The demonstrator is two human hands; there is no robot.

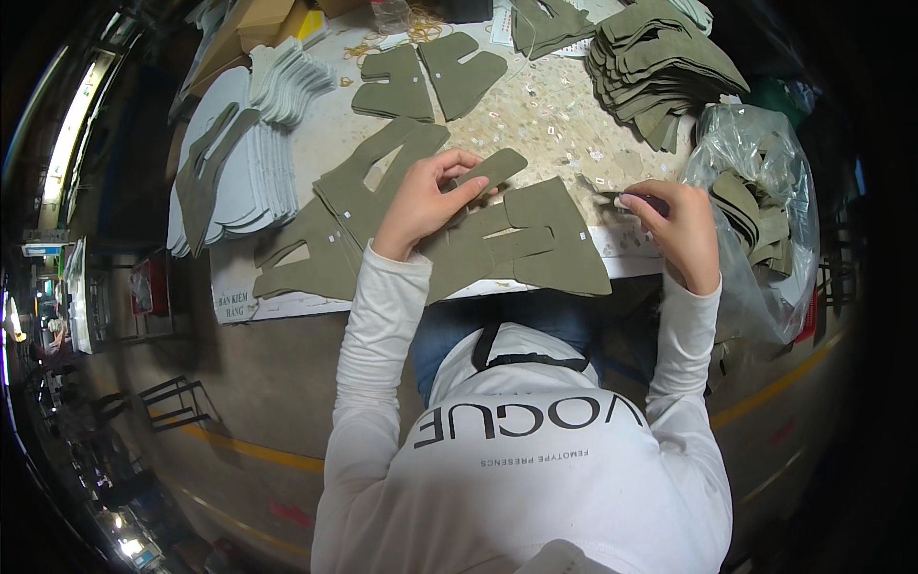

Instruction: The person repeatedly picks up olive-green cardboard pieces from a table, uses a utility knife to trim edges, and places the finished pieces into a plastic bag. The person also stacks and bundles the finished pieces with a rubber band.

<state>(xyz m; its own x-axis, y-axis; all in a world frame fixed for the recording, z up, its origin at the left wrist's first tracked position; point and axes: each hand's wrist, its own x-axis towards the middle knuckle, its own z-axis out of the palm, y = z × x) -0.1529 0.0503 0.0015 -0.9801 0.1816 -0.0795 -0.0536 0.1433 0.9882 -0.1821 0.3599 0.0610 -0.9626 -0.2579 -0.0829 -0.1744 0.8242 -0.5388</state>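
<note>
My left hand [426,203] pinches an olive-green cut fabric piece [499,168] between thumb and fingers, lifting one rounded flap off the table. Beneath it lies another olive piece [559,234] with slits and a small white sticker, close to the table's near edge. In my right hand [681,230] is a small pair of thread snips [654,203] with a dark handle, its metal tip pointing left over the tabletop; the fingers partly hide it. More olive pieces [330,234] overlap left of and under my left hand, also stickered.
Two olive pieces [462,75] lie farther back. A tall olive stack [660,67] stands at the far right, a clear plastic bag [798,210] of pieces beside it. Pale blue-grey stacks [268,163] fill the left side. Small paper scraps [574,124] litter the table.
</note>
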